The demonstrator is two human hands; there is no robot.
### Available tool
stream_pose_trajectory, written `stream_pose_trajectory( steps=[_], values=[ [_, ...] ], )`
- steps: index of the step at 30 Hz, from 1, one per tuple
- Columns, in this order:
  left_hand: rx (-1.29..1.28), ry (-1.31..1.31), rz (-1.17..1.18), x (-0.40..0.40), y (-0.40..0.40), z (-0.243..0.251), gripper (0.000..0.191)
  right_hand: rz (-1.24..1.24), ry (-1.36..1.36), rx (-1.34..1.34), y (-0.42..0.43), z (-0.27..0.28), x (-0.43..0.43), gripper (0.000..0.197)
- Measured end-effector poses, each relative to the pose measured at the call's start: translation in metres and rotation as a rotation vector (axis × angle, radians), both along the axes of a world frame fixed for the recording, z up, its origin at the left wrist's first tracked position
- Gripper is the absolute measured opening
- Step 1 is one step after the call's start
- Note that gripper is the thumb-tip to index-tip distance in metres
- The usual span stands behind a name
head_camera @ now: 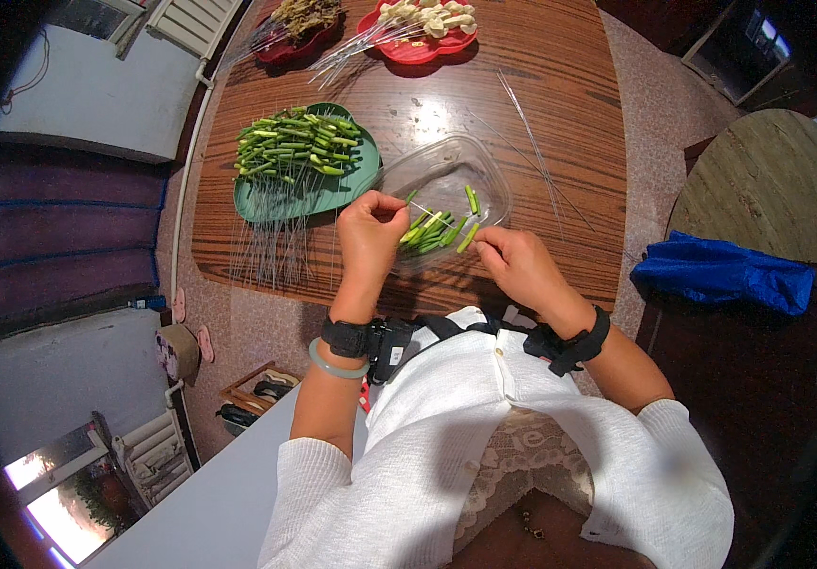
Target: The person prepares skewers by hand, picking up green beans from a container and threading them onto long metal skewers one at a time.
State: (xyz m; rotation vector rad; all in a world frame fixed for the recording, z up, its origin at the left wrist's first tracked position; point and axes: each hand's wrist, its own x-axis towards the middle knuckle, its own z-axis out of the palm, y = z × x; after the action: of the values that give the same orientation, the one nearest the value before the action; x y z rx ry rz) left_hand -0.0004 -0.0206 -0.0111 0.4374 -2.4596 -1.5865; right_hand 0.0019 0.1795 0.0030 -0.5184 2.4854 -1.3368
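Observation:
My left hand [374,227] pinches a thin metal skewer [433,215] between thumb and fingers. It slants down to the right over a clear plastic container [497,167]. In my right hand [522,267], thumb and fingertips grip a short green stem piece [468,238], which looks like garlic scape, close to the skewer's far end. Whether the skewer touches that piece I cannot tell. Several cut green stems [431,233] lie in the container below. Left of it, a green tray [362,167] bears a heap of skewered stem pieces [298,142], their bare skewers hanging past the table's edge.
Loose metal skewers [533,146] lie right of the container on the wood-grain table [579,92]. At the far side are a red dish [419,50] of skewered pale pieces and a darker red dish [294,50] of skewered brown food. A blue cloth [725,274] lies beyond the table's right edge.

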Motion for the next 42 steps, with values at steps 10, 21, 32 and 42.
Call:
stream_pose_trajectory(
  steps=[10,21,32,42],
  values=[
    [0.169,-0.031,-0.040,0.002,0.018,0.006,0.006,0.005,0.039,-0.100,-0.009,0.002,-0.006,0.016],
    [0.193,-0.018,-0.098,0.006,0.022,0.007,0.006,-0.029,-0.067,-0.149,-0.008,-0.003,-0.007,0.016],
    [-0.344,-0.037,-0.227,-0.010,-0.009,-0.022,0.011,-0.082,-0.144,-0.169,0.011,-0.020,-0.012,0.018],
    [-0.787,-0.139,-0.343,-0.020,0.005,-0.068,0.009,-0.098,-0.174,-0.109,0.015,-0.023,-0.008,0.017]
  ],
)
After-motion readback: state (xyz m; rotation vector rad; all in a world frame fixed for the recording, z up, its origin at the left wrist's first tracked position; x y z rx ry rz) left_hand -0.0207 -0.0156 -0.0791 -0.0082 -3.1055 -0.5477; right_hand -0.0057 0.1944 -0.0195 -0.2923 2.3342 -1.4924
